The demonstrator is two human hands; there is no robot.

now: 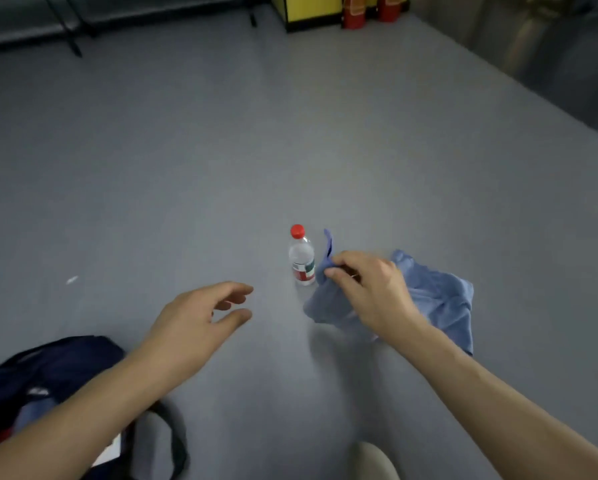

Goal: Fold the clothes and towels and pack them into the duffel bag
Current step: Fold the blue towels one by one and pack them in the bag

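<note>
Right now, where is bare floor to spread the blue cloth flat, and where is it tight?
Widest bare floor stretches beyond the water bottle toward the yellow cabinet. A smaller patch lies between the duffel bag and the blue cloth. Crowded: the bottle stands right beside the cloth the right hand pinches.

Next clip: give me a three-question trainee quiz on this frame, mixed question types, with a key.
1. True or false: the left hand holds the blue cloth.
2. Which stands beside the cloth? A) red-capped bottle B) mug C) shoe
3. Fill in: the duffel bag lies to the person's ____.
Key: 1 false, the right hand pinches it; 2 A; 3 left.
</note>
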